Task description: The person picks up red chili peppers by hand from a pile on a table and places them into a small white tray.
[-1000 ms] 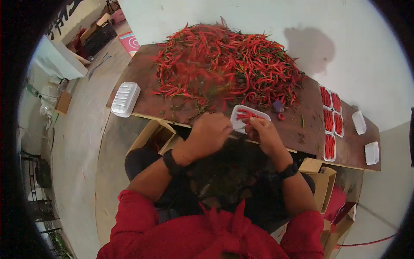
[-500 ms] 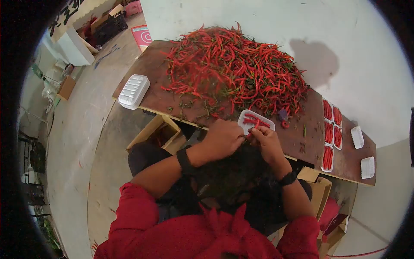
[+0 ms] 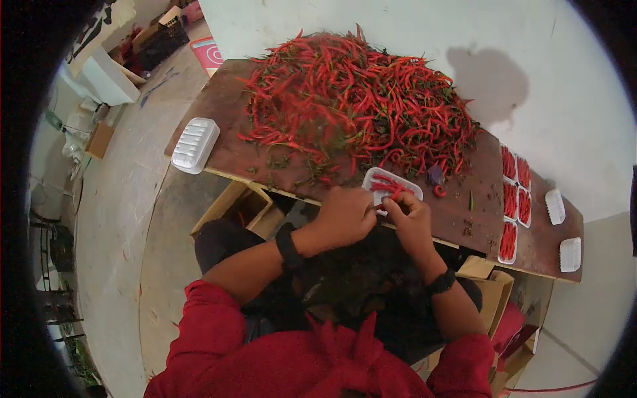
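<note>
Just beside fingers [image 3: 400,209]: slender red chilies [image 3: 390,185] in round-cornered white tray [image 3: 417,190].

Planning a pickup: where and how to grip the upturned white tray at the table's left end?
I'd pinch the upturned white tray across its long side walls, coming from above. Its ribbed base faces up, leaving those walls exposed, while the rim sits down on the brown tabletop.

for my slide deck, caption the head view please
Two hands meet over a chili at a partly filled white tray, before a heap of red chilies
</note>
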A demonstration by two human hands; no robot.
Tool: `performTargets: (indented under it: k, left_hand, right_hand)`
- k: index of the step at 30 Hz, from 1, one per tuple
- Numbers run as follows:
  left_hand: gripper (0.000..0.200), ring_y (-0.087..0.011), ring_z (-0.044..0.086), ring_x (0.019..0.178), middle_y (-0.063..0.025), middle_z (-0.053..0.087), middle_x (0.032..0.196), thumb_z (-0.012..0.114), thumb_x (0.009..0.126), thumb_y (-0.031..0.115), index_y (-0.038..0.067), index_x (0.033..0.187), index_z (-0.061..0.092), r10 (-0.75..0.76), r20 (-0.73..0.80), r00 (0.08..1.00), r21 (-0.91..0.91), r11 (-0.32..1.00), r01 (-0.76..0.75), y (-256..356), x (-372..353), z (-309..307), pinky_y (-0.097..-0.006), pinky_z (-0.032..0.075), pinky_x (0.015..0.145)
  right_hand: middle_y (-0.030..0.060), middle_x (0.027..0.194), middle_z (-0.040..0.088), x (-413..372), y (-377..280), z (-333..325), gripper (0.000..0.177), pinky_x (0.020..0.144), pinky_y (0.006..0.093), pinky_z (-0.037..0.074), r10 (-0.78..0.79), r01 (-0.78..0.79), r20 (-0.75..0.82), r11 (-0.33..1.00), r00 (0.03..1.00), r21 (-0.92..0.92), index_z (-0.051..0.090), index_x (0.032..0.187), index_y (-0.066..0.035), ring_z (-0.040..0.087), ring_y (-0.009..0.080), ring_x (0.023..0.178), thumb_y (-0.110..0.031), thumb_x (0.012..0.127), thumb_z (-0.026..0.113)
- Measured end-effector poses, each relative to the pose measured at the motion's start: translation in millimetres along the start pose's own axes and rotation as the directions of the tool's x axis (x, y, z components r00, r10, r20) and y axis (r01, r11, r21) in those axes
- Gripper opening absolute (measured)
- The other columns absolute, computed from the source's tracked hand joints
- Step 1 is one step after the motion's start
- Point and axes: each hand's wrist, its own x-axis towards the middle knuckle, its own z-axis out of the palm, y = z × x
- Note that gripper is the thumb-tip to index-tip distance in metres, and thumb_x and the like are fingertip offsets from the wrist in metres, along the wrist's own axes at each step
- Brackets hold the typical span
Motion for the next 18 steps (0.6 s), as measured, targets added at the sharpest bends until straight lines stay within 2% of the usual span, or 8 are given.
performTargets:
  k: [3, 6, 9, 11, 13, 15, 16, 18]
  left_hand:
    - [0.016, -0.0379, 0.054, 0.072, -0.0158, 0.056, 0.075, 0.057, 0.075, 0.019, 0.004, 0.076, 0.054, -0.067, -0.001, 0.998, -0.057, 0.996, 0.067, -5.8, 2.7, 7.2, -0.0469, 0.04, 0.065]
    - [0.018, -0.0378, 0.056, 0.076, -0.0163, 0.058, 0.079, 0.058, 0.076, 0.021, 0.003, 0.076, 0.055, -0.196, 0.059, 0.979, -0.12, 0.972, 0.202, -12.4, 7.0, 5.0, -0.0456, 0.042, 0.066]
    - [0.02, -0.0363, 0.058, 0.079, -0.0155, 0.06, 0.082, 0.059, 0.077, 0.023, 0.003, 0.076, 0.058, -0.097, 0.323, 0.941, -0.15, 0.977, 0.153, -7.8, 3.6, -7.6, -0.0431, 0.045, 0.068]
    - [0.019, -0.0332, 0.06, 0.079, -0.0141, 0.062, 0.082, 0.061, 0.077, 0.022, 0.003, 0.078, 0.061, 0.46, 0.455, 0.763, -0.605, 0.788, -0.115, -9.7, -5.1, -4.9, -0.0421, 0.047, 0.069]
    - [0.018, -0.0322, 0.06, 0.079, -0.0139, 0.061, 0.082, 0.062, 0.077, 0.02, 0.003, 0.082, 0.062, 0.457, 0.512, 0.727, -0.559, 0.82, -0.122, -13.1, -9.5, 1.5, -0.0415, 0.047, 0.07]
    - [0.018, -0.0311, 0.061, 0.079, -0.0136, 0.061, 0.082, 0.062, 0.077, 0.018, 0.003, 0.087, 0.063, 0.448, 0.567, 0.691, -0.511, 0.849, -0.131, -12.6, -9.0, 0.2, -0.041, 0.048, 0.072]
    - [0.019, -0.0297, 0.061, 0.081, -0.0136, 0.061, 0.084, 0.063, 0.077, 0.017, 0.003, 0.09, 0.063, 0.279, 0.532, 0.799, -0.332, 0.937, -0.106, -10.6, -5.3, -4.4, -0.04, 0.048, 0.072]
    - [0.02, -0.0283, 0.061, 0.083, -0.0135, 0.061, 0.086, 0.063, 0.077, 0.016, 0.004, 0.093, 0.063, 0.114, 0.455, 0.883, -0.146, 0.988, -0.052, -6.1, 2.0, -11.8, -0.039, 0.048, 0.073]
  right_hand:
    - [0.0063, 0.07, 0.064, -11.5, -19.0, -1.0, 0.024, 0.06, 0.0283, 0.046, -0.14, 0.132, -0.04, 0.978, 0.989, -0.159, 0.064, 0.078, 0.0, 0.058, 0.0107, 0.065, -0.024, 0.08, 0.063]
    - [0.0072, 0.072, 0.064, -15.0, -14.4, 1.3, 0.023, 0.061, 0.028, 0.046, -0.124, 0.122, -0.015, 0.99, 0.992, -0.068, 0.064, 0.079, 0.0, 0.059, 0.0123, 0.066, -0.022, 0.082, 0.06]
    - [0.0047, 0.073, 0.063, -3.1, -10.3, -11.6, 0.02, 0.058, 0.0238, 0.044, 0.009, -0.009, 0.001, 1.0, 1.0, 0.02, 0.062, 0.085, -0.001, 0.055, 0.0076, 0.063, -0.019, 0.089, 0.055]
    - [0.005, 0.074, 0.063, 2.5, -13.2, -16.6, 0.02, 0.058, 0.0241, 0.044, 0.085, -0.083, -0.004, 0.982, 0.996, 0.169, 0.062, 0.087, -0.001, 0.056, 0.0087, 0.063, -0.019, 0.09, 0.052]
    - [0.0053, 0.076, 0.064, 5.2, -16.0, -21.2, 0.021, 0.058, 0.0245, 0.045, 0.156, -0.15, 0.006, 0.937, 0.988, 0.314, 0.061, 0.089, -0.001, 0.057, 0.0099, 0.062, -0.018, 0.091, 0.05]
    - [0.0064, 0.08, 0.064, 6.3, -17.2, -25.7, 0.019, 0.059, 0.0256, 0.046, 0.197, -0.202, 0.042, 0.954, 0.979, 0.221, 0.06, 0.094, -0.001, 0.058, 0.0092, 0.066, -0.016, 0.09, 0.05]
    - [0.0064, 0.08, 0.064, 6.8, -17.5, -26.7, 0.019, 0.059, 0.0256, 0.046, 0.198, -0.202, 0.042, 0.954, 0.979, 0.221, 0.06, 0.094, -0.001, 0.058, 0.0092, 0.066, -0.016, 0.09, 0.05]
    - [0.0114, 0.083, 0.064, 6.5, -17.9, -27.8, 0.016, 0.061, 0.0312, 0.048, 0.051, -0.022, 0.075, 0.938, 0.996, -0.347, 0.06, 0.096, -0.001, 0.062, 0.0186, 0.068, -0.013, 0.087, 0.054]
